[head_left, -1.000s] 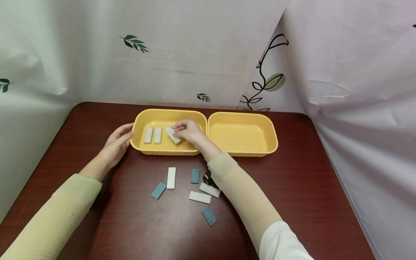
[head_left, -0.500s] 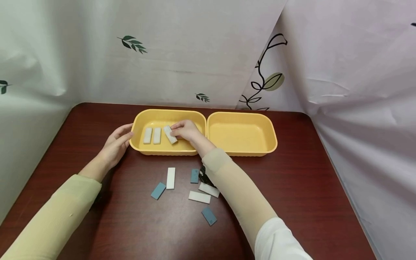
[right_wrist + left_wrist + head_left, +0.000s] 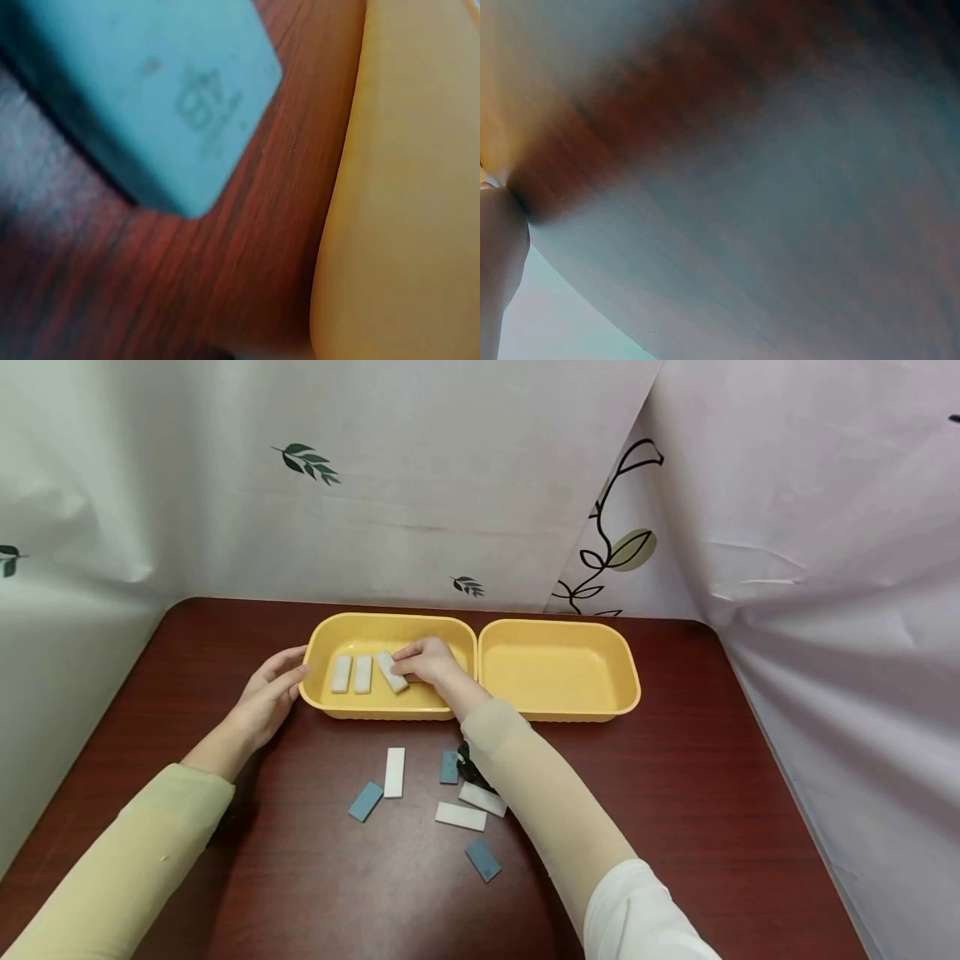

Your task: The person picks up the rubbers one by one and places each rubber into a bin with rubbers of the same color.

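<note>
In the head view, my right hand [image 3: 430,662] reaches into the left yellow tray [image 3: 390,708] and pinches a white eraser [image 3: 391,672], which lies slanted over the tray floor. To its left, two white erasers [image 3: 352,675] stand side by side inside the same tray. My left hand [image 3: 264,696] rests its thumb and fingertips against that tray's left end, fingers loosely extended. The right wrist view shows a blue eraser [image 3: 172,97] marked 4B close up, beside the yellow tray wall [image 3: 405,195]. Only an edge of the left hand [image 3: 501,262] shows in the left wrist view.
A second yellow tray [image 3: 558,681] adjoins on the right. In front lie white erasers, one upright in view [image 3: 394,772] and two overlapping near the right forearm [image 3: 461,817], plus blue erasers [image 3: 366,802]. The dark wooden table [image 3: 712,827] meets patterned curtains [image 3: 420,485] behind.
My right hand has shifted slightly left with the white eraser, which now sits a touch lower and further left in the tray. The left hand stays at the tray's end.
</note>
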`<state>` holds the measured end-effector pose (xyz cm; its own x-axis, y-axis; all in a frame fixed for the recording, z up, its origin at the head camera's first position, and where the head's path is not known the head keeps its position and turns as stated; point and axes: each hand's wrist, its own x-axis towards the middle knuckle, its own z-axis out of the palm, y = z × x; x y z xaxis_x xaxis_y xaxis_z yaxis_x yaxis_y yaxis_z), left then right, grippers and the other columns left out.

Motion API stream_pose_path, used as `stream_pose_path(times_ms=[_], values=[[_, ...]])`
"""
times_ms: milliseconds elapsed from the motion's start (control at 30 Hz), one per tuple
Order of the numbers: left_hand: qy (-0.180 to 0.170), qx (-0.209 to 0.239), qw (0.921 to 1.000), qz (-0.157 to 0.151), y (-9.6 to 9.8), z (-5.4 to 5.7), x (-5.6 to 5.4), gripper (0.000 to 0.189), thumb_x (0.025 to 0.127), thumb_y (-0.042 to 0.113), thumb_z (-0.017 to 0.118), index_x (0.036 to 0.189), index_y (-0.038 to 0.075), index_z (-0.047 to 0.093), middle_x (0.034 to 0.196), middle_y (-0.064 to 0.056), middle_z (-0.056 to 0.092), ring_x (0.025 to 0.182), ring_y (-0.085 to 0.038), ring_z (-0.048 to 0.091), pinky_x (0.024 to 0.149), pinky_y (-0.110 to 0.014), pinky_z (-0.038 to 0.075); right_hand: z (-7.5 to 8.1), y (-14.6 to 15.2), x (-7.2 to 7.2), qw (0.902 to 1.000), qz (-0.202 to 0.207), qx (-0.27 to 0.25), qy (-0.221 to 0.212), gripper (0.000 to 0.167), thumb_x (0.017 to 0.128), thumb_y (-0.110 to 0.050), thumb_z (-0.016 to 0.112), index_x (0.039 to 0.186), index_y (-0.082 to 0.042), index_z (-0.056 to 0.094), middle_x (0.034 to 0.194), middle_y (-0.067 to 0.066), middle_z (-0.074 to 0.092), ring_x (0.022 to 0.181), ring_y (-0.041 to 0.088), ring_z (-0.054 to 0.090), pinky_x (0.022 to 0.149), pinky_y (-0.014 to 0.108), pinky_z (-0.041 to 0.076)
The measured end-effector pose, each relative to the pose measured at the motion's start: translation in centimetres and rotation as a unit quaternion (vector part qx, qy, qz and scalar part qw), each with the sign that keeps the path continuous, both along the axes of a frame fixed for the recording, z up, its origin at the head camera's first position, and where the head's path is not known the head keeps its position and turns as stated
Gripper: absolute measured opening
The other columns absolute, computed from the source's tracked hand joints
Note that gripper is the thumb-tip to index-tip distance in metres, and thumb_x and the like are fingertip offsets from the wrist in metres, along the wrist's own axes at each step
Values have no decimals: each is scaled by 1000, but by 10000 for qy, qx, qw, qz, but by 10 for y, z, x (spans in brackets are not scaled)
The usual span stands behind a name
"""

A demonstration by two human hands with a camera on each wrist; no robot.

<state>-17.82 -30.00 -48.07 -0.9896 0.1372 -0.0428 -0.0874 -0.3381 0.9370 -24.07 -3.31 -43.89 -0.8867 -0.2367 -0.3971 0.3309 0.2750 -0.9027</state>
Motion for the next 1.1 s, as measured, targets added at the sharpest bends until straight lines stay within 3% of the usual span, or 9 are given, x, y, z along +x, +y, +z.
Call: stream_pose_path(times_ms=[167,400,633,933,1100], values=[[-36,-77,10000,-4,0,1,1,29,110,3,53,130,20,63,136,7,56,119,-3,62,97,-13,51,-4,-2,-1,9942,98,957,486,19,92,-4,82,110,0,81,123,17,75,87,15,67,67,17,54],[-64,-198,9998,11,1,0,0,29,110,4,53,131,21,63,135,7,56,118,-3,62,97,-13,51,-3,-1,3,9798,213,1753,943,14,92,-9,83,105,-4,83,117,11,78,102,22,71,70,17,50],[-51,-168,9998,-41,1,0,0,28,110,3,52,133,18,60,136,6,55,118,-2,62,96,-12,51,0,-1,6,9805,401,1691,920,14,95,-6,79,108,0,80,113,15,79,91,25,79,69,19,59],[-55,-248,9997,-38,0,0,0,28,110,4,52,134,19,58,138,6,54,119,-2,62,97,-12,51,-1,-2,5,9881,331,1276,787,17,93,0,80,109,6,79,113,20,78,95,34,80,67,21,62],[-100,-262,9996,4,1,1,0,28,110,5,53,132,20,60,136,7,55,119,-2,61,97,-12,51,0,-2,5,9861,358,1420,784,16,93,-2,80,108,4,79,109,18,80,83,28,80,62,19,59]])
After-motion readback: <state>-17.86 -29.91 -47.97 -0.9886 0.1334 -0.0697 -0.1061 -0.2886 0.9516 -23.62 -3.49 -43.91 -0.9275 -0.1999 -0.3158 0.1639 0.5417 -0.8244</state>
